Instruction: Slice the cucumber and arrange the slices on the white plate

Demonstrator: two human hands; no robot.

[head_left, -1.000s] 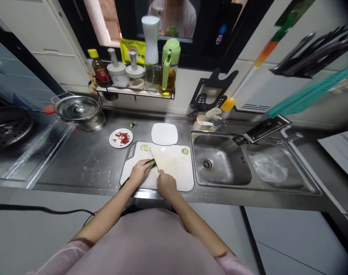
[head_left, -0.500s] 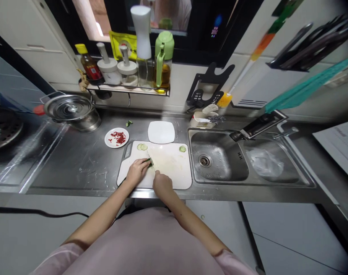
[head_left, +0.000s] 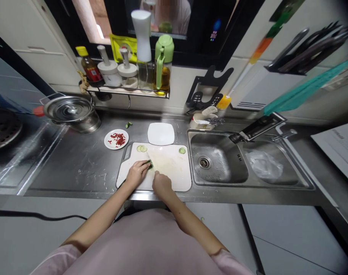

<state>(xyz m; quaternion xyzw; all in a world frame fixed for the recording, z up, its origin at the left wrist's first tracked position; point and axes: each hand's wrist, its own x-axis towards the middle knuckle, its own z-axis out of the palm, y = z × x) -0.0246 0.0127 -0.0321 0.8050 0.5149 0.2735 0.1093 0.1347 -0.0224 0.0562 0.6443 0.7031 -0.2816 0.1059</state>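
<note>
On the white cutting board (head_left: 174,179), my left hand (head_left: 136,173) is closed over a cucumber (head_left: 149,164), most of it hidden under the fingers. My right hand (head_left: 162,185) grips a knife (head_left: 150,159) by its handle. The thin blade points away from me and stands against the cucumber, beside the left fingertips. Pale cucumber slices (head_left: 142,148) lie at the board's upper left. Another small stack of cucumber slices (head_left: 182,151) sits near its upper right corner.
Behind the board is a white square plate (head_left: 161,133); to its left, a round plate (head_left: 108,140) holds chopped red pieces. Green cucumber ends (head_left: 128,125) lie near a lidded steel pot (head_left: 86,121). A sink (head_left: 220,179) is at the right, below a bottle rack (head_left: 128,91).
The view has tilted slightly, so everything sits a little lower. Both hands keep their places at the cucumber, with only a slight shift of the knife.
</note>
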